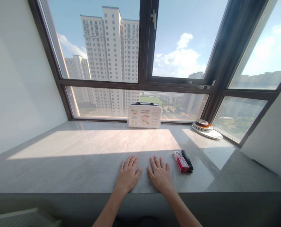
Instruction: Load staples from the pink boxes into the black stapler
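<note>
Two hands, mine, lay palm down on pale sill: left hand, right hand, apart, spread loosely, gripping nothing. Red-and-white box lay just right of right hand, untouched; black stick-shaped item close alongside. White cartoon-printed case stood near window frame. Handling looked unstarted or finished; could not tell which.

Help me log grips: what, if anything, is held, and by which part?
Nothing is held: left hand and right hand rest palm-down on the sill.
</note>
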`<action>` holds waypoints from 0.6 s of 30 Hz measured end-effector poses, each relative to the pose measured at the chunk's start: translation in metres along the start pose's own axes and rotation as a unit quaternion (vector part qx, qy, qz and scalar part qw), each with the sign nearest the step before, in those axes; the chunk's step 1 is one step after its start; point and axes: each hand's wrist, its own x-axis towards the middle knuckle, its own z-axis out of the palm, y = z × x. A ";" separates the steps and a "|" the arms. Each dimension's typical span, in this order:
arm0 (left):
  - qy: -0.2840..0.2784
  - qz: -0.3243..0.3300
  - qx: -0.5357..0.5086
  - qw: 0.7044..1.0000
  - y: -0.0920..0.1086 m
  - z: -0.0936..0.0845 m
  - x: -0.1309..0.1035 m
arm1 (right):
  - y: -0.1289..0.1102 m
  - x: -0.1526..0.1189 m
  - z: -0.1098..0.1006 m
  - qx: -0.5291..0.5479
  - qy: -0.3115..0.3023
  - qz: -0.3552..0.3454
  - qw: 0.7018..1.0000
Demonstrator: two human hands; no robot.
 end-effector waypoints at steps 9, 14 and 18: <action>0.010 0.004 0.013 1.000 0.002 0.000 -0.003 | -0.001 -0.001 0.000 -0.003 0.006 -0.004 1.000; 0.021 -0.006 0.025 0.999 0.010 0.002 -0.005 | -0.002 -0.002 0.000 -0.009 0.013 -0.005 1.000; 0.035 -0.028 0.032 0.998 0.022 0.007 -0.003 | -0.001 -0.001 0.000 -0.010 0.016 -0.007 1.000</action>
